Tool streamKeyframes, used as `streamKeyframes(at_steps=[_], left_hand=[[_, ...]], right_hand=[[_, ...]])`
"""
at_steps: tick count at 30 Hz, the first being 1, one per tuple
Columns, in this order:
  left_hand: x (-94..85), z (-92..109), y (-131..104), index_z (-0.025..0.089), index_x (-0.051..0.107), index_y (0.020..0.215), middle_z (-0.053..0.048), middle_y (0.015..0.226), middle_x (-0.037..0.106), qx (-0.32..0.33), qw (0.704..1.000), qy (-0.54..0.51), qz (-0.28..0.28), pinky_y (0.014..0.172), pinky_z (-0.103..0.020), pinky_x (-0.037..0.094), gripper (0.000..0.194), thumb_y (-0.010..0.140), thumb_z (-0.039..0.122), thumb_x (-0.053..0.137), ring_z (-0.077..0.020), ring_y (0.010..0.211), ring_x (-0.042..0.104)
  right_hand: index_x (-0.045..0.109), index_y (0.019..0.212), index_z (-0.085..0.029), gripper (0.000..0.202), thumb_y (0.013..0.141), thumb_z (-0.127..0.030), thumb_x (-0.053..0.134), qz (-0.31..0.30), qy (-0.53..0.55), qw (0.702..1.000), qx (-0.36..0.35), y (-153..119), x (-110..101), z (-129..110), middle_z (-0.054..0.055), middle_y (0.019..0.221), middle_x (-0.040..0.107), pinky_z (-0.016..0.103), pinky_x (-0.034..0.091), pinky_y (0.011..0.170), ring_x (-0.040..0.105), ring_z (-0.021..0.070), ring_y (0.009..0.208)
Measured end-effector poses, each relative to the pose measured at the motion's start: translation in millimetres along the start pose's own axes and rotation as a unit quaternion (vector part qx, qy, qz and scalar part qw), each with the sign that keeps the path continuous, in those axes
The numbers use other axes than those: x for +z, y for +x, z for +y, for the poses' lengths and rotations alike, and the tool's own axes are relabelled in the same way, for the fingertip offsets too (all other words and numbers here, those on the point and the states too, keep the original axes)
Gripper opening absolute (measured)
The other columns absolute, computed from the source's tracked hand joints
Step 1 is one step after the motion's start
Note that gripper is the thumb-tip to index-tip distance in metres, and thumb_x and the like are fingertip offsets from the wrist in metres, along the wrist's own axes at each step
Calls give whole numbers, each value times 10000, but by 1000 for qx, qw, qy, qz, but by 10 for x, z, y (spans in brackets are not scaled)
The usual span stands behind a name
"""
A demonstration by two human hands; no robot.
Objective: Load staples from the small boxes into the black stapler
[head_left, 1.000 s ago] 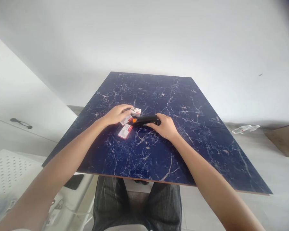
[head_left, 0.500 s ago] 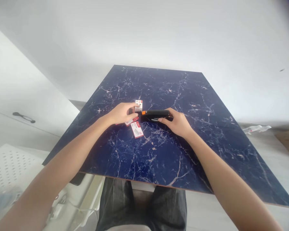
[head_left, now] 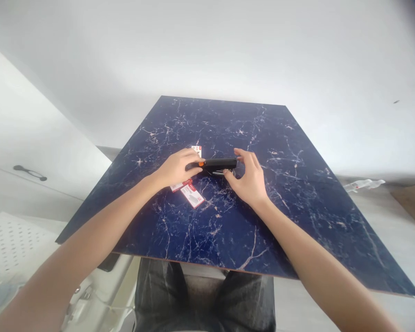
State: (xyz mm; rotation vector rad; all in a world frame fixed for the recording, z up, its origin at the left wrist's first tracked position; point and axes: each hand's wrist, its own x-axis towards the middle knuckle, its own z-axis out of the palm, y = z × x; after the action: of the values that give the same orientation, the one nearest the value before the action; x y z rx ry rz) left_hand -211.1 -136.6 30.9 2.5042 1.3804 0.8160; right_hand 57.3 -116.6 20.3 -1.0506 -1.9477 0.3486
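A black stapler [head_left: 221,163] with an orange piece at its left end lies across the middle of the table. The thumb and fingers of my left hand [head_left: 174,168] close around that left end. At the other end, my right hand [head_left: 251,180] is spread, thumb and fingertips apart and close to the stapler; a shiny metal part shows by the thumb. Below my left hand lies a small red-and-white box [head_left: 192,195], with another red-and-white box [head_left: 177,186] partly under the hand. One more small box [head_left: 197,150] peeks out behind my left fingers.
The dark blue marbled table [head_left: 214,235] has its near edge above my lap. A white cabinet with a dark handle [head_left: 30,173] stands at left. On the right, beyond the table, are a clear plastic item [head_left: 364,185] and a brown cardboard box [head_left: 413,203].
My left hand has gone from the upright small box to the stapler's left end. My right hand has loosened and spread its fingers. The nearest small box has turned slightly.
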Motion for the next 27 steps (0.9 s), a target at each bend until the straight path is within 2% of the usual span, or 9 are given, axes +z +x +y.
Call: streamKeyframes(at_steps=[2,4,8,11,13,16,19,22,27], left_hand=[[6,-8,7,219,720,1120,-81,1137,707,-22,1000,-19,2,900,-394,526,242,973,381,616,-240,1017,664],[3,-4,15,228,739,1056,-51,1088,726,-50,998,-32,0,839,-355,528,209,952,388,653,-210,920,678],[0,16,35,229,751,984,-27,1002,736,-66,997,-30,11,797,-328,510,183,937,383,665,-187,845,676],[7,24,49,219,743,981,-31,980,730,-69,997,-43,12,788,-329,518,179,927,371,667,-182,816,675],[4,25,55,215,734,894,-34,965,732,-73,996,-52,14,803,-342,527,171,913,377,682,-189,824,680],[-33,17,55,220,732,860,-41,970,751,-93,993,-77,13,835,-369,546,173,885,391,712,-211,862,698],[-91,-16,41,235,729,1133,-60,1102,768,-129,979,-158,-11,910,-387,566,275,898,374,695,-224,975,721],[-111,-57,24,242,699,1254,-73,1217,744,-126,972,-197,-30,961,-398,566,342,937,353,636,-224,1061,711],[-73,-64,20,273,698,1283,-67,1208,740,-109,983,-142,-49,865,-386,585,380,921,374,641,-222,956,717]], right_hand=[[594,1297,-243,427,882,-319,658,44,-2,998,-53,4,-105,-119,142,1320,605,542,533,999,615,328,1179],[643,1188,-248,283,912,-311,630,39,9,995,-89,-11,-207,-237,127,1251,631,509,556,960,630,308,1133],[668,1117,-241,180,964,-290,584,-108,52,980,-157,-152,-192,-422,93,1141,683,441,574,921,662,256,1037],[649,1223,-215,298,960,-351,617,-213,30,950,-228,-306,47,-524,139,1337,624,478,550,964,629,293,1124],[627,1275,-195,403,933,-406,655,-243,4,939,-245,-372,246,-585,173,1418,569,521,538,957,609,326,1127],[600,1307,-189,453,908,-391,672,-242,0,938,-248,-365,492,-656,185,1401,565,551,510,980,563,354,1180],[597,1279,-182,369,926,-286,613,-236,25,935,-263,-282,610,-669,161,1311,611,529,487,1030,522,338,1231],[616,1212,-177,287,932,-215,565,-239,36,932,-269,-229,605,-626,138,1203,648,507,494,1022,543,314,1162],[635,1154,-172,246,929,-168,536,-235,34,931,-277,-244,538,-562,130,1148,641,481,504,1014,547,296,1113]])
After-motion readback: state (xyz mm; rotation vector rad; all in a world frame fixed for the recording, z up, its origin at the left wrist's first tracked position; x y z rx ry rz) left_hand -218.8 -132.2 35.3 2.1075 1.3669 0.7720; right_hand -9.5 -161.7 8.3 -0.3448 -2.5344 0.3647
